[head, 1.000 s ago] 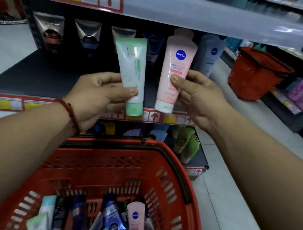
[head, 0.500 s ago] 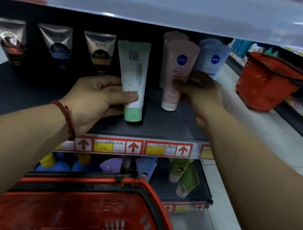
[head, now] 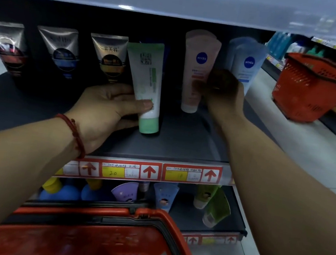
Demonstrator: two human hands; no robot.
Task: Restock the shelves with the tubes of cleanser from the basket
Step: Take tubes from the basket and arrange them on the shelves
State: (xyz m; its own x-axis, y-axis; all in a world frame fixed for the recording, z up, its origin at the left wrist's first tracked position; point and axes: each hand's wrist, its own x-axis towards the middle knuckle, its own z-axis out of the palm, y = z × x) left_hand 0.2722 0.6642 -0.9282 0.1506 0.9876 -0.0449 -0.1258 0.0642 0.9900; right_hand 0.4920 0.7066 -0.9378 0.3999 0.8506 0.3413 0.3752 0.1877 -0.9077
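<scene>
My left hand (head: 110, 112) grips a green-and-white tube (head: 145, 85), which stands cap-down on the dark shelf (head: 182, 141). To its right, my right hand (head: 223, 93) is closed around a pink Nivea tube (head: 196, 72), upright on its cap in front of another pink tube. The hand is blurred and in shadow. The red basket (head: 151, 226) sits below at the bottom of the view; its contents are out of sight.
Three silver tubes (head: 58, 52) stand at the shelf's back left and pale blue Nivea tubes (head: 247, 63) at the right. Price labels (head: 149, 172) line the shelf edge. A lower shelf holds more tubes. A second red basket (head: 311, 89) sits on the right.
Both hands have reached deeper into the shelf and lowered their tubes onto it. The view has moved closer, so the basket's inside has dropped out of sight.
</scene>
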